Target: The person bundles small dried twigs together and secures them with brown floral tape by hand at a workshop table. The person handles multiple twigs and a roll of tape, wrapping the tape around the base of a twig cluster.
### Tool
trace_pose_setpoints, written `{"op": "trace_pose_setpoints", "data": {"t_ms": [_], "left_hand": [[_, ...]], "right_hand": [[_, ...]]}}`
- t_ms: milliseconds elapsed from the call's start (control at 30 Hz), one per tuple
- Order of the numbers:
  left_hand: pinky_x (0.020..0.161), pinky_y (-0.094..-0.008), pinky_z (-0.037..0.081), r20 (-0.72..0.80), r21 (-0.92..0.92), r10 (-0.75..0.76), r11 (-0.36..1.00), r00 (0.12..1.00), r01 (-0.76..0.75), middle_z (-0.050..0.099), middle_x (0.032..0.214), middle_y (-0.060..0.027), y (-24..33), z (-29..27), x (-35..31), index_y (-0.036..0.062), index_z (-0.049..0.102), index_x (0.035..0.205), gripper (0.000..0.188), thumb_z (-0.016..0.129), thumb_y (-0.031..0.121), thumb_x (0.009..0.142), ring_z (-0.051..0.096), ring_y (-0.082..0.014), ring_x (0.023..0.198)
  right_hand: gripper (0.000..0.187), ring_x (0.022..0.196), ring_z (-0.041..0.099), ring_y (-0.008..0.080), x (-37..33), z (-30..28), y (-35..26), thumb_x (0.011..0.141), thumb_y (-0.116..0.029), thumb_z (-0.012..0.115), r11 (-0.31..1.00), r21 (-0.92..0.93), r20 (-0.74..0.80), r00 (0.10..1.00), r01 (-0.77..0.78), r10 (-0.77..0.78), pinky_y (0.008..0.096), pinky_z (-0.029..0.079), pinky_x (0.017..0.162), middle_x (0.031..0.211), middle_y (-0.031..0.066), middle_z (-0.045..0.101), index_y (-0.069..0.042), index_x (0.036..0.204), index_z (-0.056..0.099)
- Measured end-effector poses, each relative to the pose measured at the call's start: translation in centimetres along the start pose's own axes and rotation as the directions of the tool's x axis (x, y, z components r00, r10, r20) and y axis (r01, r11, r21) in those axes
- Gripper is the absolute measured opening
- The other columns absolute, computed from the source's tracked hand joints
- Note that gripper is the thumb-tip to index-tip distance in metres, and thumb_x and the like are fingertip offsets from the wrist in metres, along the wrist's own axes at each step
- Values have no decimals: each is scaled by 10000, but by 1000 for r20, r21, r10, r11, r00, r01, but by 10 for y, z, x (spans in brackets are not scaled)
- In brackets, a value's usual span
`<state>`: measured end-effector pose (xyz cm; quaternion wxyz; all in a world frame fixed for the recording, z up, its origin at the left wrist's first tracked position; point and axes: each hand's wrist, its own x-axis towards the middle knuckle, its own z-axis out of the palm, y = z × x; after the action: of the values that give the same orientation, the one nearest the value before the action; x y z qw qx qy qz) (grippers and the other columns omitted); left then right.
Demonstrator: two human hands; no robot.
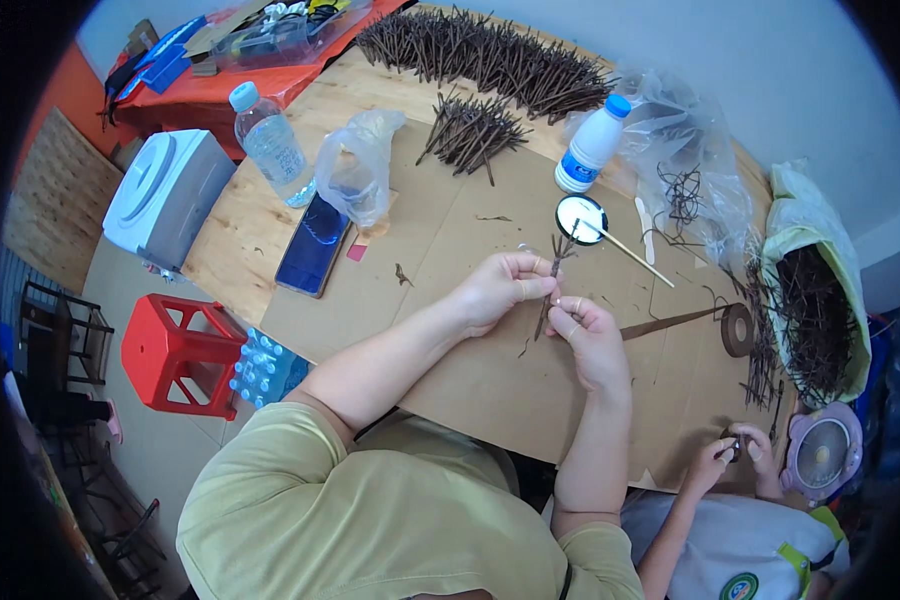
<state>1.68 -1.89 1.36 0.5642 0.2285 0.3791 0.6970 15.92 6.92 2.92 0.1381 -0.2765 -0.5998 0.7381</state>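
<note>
My left hand (500,288) and my right hand (588,335) meet above a brown cardboard sheet (470,380) on the table. Together they hold a thin dark brown twig-like stem (552,270) that stands nearly upright between the fingers. My left hand pinches it near the middle, my right hand grips it lower down. A roll of brown tape (737,329) lies to the right, with a strip (670,323) pulled out toward my right hand.
Piles of dark stems (490,55) lie at the far edge, a smaller heap (470,130) nearer. Two plastic bottles (270,140), a phone (313,248), a small round tin (580,218) and bags of stems (815,320) surround me. Another person's hands (735,450) work at lower right. A red stool (175,350) stands left.
</note>
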Motion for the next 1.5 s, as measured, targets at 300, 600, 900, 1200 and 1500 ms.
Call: {"op": "trace_pose_setpoints", "data": {"t_ms": [300, 600, 900, 1200, 1500], "left_hand": [[777, -249, 439, 44, -137, -5, 990, 999, 11, 602, 850, -38, 0, 4, 0, 49, 572, 964, 145, 587, 103, 830, 551, -109, 811], [769, -231, 420, -33, 124, 22, 992, 999, -18, 589, 849, -12, -4, 0, 1, 58, 578, 867, 84, 578, 140, 846, 527, -77, 817], [772, -260, 416, 175, -139, -19, 989, 984, 44, 579, 860, -11, -1, 1, -1, 56, 586, 895, 136, 563, 183, 855, 522, -98, 819], [779, -242, 420, 5, -25, 78, 997, 997, -78, 573, 863, -6, -2, 9, 2, 52, 572, 986, 158, 572, 115, 841, 527, -86, 833], [791, -239, 418, -19, 42, 52, 998, 998, -51, 585, 840, -4, 3, 3, -1, 30, 565, 1058, 253, 602, 96, 817, 532, -87, 822]], "right_hand": [[84, 684, 520, 68, 1, -2, 3, 810, -65, 593, 998, 54, 34, 999, 20, -21, 199, 420, 650, 767, 5, 577, -9, 870, 576], [160, 695, 523, 69, -2, 1, -5, 810, -73, 599, 1000, -26, -78, 997, 13, -15, 196, 428, 663, 790, 11, 577, 14, 942, 572], [129, 708, 522, 84, -4, -2, -7, 812, -74, 593, 993, 115, 58, 998, -5, -1, 218, 419, 684, 842, 32, 599, 3, 915, 582], [102, 662, 475, 42, -2, 1, -3, 819, -85, 588, 997, 78, -23, 1000, 21, -20, 176, 378, 626, 741, -14, 553, -3, 880, 580], [141, 677, 491, 43, -2, 0, -3, 823, -80, 585, 1000, -6, 11, 1000, 11, -11, 175, 395, 627, 755, -12, 562, 10, 931, 580]]}}
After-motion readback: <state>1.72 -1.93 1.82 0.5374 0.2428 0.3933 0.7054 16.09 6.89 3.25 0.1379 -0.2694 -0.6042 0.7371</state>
